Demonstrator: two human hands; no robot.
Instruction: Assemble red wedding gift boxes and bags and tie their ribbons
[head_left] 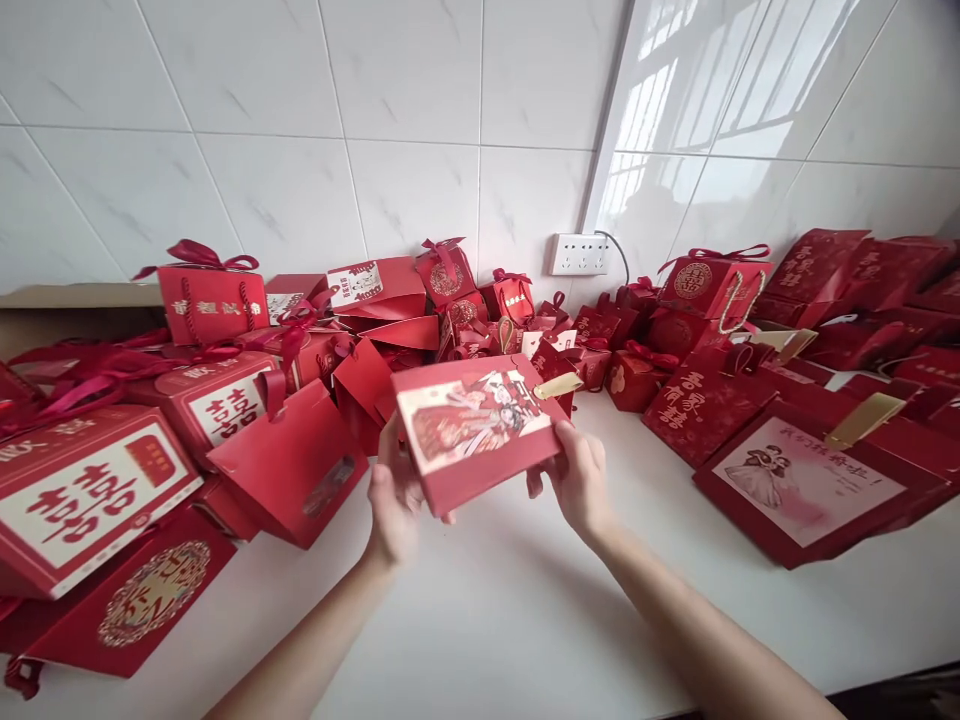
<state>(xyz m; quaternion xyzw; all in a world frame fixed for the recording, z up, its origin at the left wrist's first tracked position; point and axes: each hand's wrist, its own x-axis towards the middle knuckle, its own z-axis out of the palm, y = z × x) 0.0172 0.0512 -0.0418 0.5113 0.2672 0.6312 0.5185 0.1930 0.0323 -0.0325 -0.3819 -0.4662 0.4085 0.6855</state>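
Note:
Between my two hands a red gift box (487, 472) is held up above the white table, tilted so its printed face looks up at me. A picture of a couple in red traditional dress covers much of that face, and a gold ribbon tab (559, 386) sticks out at its right end. My left hand (396, 500) grips the left end, thumb at the side and fingertips underneath. On the right end, my right hand (579, 475) has its thumb along the edge and its fingers curled below. A plain red box with a ribbon loop (289, 465) stands left of my left hand.
Red gift boxes (97, 510) crowd the left side, and more small ones are heaped along the tiled wall. At right, a box with a wedding-couple print (802, 480) lies before a pile of red bags. A white power strip (579, 254) is on the wall above the white table (480, 620).

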